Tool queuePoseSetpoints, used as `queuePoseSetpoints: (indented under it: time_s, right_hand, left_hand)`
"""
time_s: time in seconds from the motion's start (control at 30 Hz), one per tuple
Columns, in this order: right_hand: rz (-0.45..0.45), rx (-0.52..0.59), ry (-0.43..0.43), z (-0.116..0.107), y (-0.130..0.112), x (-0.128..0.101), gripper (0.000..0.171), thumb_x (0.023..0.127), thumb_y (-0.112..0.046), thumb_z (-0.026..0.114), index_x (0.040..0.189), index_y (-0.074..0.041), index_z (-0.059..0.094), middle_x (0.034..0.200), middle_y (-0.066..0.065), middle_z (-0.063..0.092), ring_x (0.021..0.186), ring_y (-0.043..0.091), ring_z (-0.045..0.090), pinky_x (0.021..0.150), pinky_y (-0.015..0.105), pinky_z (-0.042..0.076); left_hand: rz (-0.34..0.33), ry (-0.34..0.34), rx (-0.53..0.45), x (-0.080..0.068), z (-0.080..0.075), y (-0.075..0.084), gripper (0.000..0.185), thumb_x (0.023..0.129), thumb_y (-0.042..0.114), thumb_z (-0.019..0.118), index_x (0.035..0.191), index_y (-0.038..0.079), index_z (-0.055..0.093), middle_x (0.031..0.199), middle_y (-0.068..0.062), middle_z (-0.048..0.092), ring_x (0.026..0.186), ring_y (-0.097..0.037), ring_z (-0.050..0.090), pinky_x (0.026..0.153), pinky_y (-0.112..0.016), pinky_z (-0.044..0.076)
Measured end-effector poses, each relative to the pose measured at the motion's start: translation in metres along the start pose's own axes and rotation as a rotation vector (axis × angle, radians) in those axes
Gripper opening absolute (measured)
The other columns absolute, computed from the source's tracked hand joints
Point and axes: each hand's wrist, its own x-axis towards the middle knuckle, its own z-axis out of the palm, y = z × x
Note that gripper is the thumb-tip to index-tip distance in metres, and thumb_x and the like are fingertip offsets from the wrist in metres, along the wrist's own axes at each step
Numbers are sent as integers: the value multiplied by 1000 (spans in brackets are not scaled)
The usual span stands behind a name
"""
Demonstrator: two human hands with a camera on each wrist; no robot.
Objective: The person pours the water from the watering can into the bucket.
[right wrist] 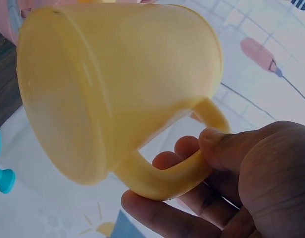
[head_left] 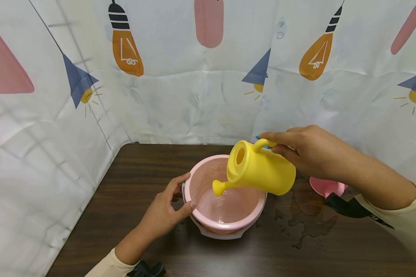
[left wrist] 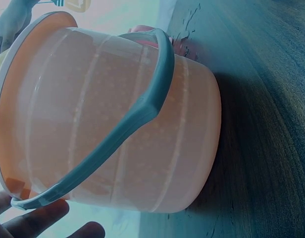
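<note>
A pink bucket stands on the table, droplets on its inner wall and a wet sheen at its bottom. My left hand holds its left rim, the thumb on the near side and the fingers farther round. In the left wrist view the bucket's handle hangs down along the outside. Above the bucket's right side, a yellow watering can is tipped leftward, its sprinkler spout over the opening. My right hand grips the can by its curved handle, fingers wrapped round it.
Water puddles lie on the dark wooden table right of the bucket. A pink piece with a stem is partly under my right forearm. Something turquoise shows in the right wrist view. A printed curtain hangs behind the table.
</note>
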Motion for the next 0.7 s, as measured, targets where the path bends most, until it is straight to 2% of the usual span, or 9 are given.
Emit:
queuePoseSetpoints:
  time_s: [0.2,0.7]
  right_hand:
    - [8,-1,16,1,1,-1,46,87,-3,80,130,-14,72,102,-5,73,69,4,53,60,27,47]
    - [15,-32,84,0,8,-8,46,84,-2,82,127,-16,74,100,-7,73,57,2,40,54,25,41]
  left_hand:
    - [4,1,3,0,0,0,70,92,38,72,153,32,40,121,4,70,100,-13,67,85,-51,54]
    - [7,7,5,0,0,0,69,91,37,73,153,31,41,121,5,70,101,-13,67,86,-53,54]
